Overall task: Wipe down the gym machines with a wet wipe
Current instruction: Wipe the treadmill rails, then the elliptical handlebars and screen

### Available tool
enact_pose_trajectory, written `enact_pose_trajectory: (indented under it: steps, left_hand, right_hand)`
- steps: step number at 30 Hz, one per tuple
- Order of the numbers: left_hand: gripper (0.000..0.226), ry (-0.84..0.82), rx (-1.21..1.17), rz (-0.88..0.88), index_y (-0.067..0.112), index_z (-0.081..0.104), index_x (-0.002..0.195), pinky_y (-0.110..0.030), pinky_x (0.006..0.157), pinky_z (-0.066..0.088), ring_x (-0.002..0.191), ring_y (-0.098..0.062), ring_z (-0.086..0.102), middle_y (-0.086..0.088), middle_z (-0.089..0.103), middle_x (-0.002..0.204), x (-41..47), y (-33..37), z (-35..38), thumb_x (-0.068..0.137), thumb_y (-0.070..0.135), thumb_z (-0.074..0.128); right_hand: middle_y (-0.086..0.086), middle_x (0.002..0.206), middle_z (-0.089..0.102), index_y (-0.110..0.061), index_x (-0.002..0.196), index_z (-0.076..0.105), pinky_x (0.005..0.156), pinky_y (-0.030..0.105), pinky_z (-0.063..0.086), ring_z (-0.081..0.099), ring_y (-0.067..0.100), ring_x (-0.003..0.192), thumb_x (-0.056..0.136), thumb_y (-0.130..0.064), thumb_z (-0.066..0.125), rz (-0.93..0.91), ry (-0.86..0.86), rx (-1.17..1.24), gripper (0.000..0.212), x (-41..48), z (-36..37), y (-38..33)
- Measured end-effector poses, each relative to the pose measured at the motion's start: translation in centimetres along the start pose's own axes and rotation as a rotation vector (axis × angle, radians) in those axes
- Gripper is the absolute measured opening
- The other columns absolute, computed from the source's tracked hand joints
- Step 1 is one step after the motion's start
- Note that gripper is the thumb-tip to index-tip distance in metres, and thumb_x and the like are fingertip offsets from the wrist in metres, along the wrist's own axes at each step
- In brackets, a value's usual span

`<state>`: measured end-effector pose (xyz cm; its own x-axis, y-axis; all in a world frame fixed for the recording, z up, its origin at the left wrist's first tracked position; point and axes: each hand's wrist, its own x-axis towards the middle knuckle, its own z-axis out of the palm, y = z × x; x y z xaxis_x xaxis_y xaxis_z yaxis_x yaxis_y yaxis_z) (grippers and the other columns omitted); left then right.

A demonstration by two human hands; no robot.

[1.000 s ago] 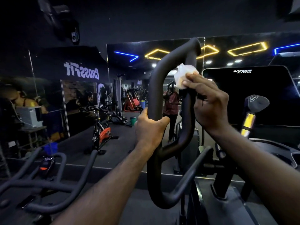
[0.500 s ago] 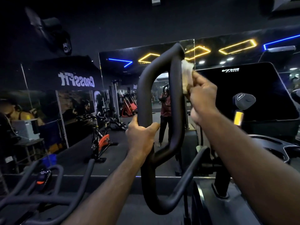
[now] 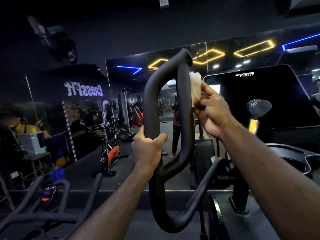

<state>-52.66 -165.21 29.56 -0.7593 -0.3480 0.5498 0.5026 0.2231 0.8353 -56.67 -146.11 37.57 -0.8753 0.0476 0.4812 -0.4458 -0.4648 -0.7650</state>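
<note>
Left hand (image 3: 147,149) wrapped round the loop handle (image 3: 184,108), fingers clenched on its left bar | right hand (image 3: 213,112) pinches the wet wipe (image 3: 195,87) (white, bunched) against the right bar, apparently touching | console (image 3: 256,96) behind.

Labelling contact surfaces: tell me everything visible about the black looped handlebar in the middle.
The black looped tubular handlebar looks matte, perhaps rubber-coated, and stands upright mid-frame. Its upper part forms a tall closed loop with rounded bends; below, the tube sweeps through a U and rises rightward. The left hand grips the loop's left limb low down, fingers wrapped round it. The right hand pinches a crumpled white wet wipe against the right limb's outer side, near the top.
</note>
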Motion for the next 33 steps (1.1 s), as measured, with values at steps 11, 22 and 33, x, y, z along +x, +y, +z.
enact_pose_trajectory:
  steps: [11, 22, 33]
  left_hand:
    - [0.034, 0.000, -0.009, 0.054, 0.020, 0.067, 0.112, -0.024, 0.053, 0.054, 0.058, -0.004, 0.059, 0.010, 0.068, 0.066, 0.5, -1.0, 0.0, 0.081, 0.020, 0.078]
    - [0.044, -0.012, -0.094, 0.070, 0.038, 0.068, 0.106, -0.009, 0.075, 0.039, 0.077, 0.022, 0.055, 0.024, 0.056, 0.083, 0.6, -0.8, 0.0, 0.107, 0.066, 0.035]
    - [0.065, -0.187, -0.098, 0.132, 0.030, 0.058, 0.087, -0.033, 0.058, 0.035, 0.064, -0.013, 0.056, 0.006, 0.053, 0.062, 2.2, -2.5, -1.7, 0.095, 0.083, 0.021]
  right_hand:
    - [0.017, 0.115, 0.076, -0.003, 0.127, 0.067, 0.071, 0.023, 0.062, 0.075, 0.023, 0.097, 0.090, 0.025, 0.038, 0.215, 0.034, 0.086, 0.055, -14.5, -3.1, 10.2]
    - [0.002, 0.130, 0.071, -0.008, 0.127, 0.072, 0.108, 0.025, 0.050, 0.067, 0.008, 0.123, 0.095, 0.000, 0.071, -1.012, 0.106, -1.025, 0.034, -9.9, -0.1, 3.8]
    - [0.013, 0.145, 0.061, -0.005, 0.133, 0.067, 0.111, 0.045, 0.050, 0.053, 0.030, 0.141, 0.083, 0.010, 0.070, -1.110, -0.218, -2.020, 0.053, -3.4, 5.6, -3.6]
